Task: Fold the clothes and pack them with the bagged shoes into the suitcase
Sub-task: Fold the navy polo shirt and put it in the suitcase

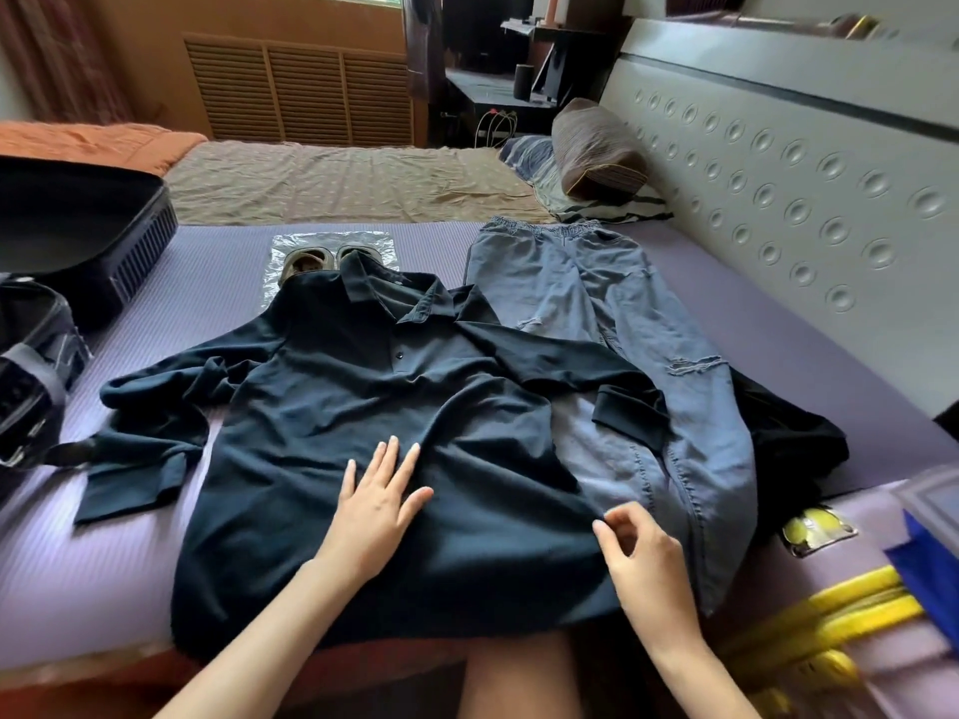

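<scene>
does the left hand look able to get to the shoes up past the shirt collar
Probably yes. The left hand lies flat on the dark shirt, holding nothing, and only the flat shirt lies between it and the shoes. The collar covers their near ends, so it may need nudging aside.

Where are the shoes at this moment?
In the head view, the shoes lie on a clear plastic bag beyond the collar of the dark shirt, left of the jeans.

Bare mat (218, 282) beside suitcase (104, 236)
</scene>
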Action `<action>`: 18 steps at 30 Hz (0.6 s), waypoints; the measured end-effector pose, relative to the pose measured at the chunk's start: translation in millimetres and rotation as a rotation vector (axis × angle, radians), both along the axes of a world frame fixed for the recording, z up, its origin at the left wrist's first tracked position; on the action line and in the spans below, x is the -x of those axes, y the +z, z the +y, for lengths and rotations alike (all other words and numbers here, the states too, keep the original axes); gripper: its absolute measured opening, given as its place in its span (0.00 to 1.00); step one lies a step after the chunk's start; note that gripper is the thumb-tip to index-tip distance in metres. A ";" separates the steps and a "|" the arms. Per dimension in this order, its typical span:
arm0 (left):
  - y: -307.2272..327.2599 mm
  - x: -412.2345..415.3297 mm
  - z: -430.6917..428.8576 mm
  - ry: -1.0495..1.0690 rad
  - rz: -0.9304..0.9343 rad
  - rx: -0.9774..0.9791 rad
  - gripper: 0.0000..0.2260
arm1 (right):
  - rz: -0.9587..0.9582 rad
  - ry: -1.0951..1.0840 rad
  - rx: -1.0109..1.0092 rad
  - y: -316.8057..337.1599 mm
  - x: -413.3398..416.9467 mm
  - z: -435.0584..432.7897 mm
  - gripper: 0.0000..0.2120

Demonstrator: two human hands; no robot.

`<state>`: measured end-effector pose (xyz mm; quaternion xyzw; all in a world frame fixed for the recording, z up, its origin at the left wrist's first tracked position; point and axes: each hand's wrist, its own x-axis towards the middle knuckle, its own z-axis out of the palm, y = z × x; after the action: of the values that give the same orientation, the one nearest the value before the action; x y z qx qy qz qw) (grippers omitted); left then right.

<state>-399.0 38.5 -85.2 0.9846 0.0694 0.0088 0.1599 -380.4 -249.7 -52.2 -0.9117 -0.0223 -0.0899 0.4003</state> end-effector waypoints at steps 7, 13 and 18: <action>-4.7 11.5 -3.7 -0.029 0.039 -0.164 0.32 | 0.352 0.017 0.376 -8.7 20.7 -35.5 0.08; -2.9 11.0 9.5 0.052 0.008 -0.230 0.40 | -0.126 0.054 0.301 12.3 -20.1 10.2 0.12; -11.4 16.6 18.6 0.097 -0.017 -0.199 0.43 | -0.024 0.476 0.358 20.8 -58.3 72.4 0.29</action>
<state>-415.5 57.1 -96.6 0.9910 0.1144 0.0318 0.0611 -322.1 -177.2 -31.3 -0.9359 -0.2556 0.0009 0.2425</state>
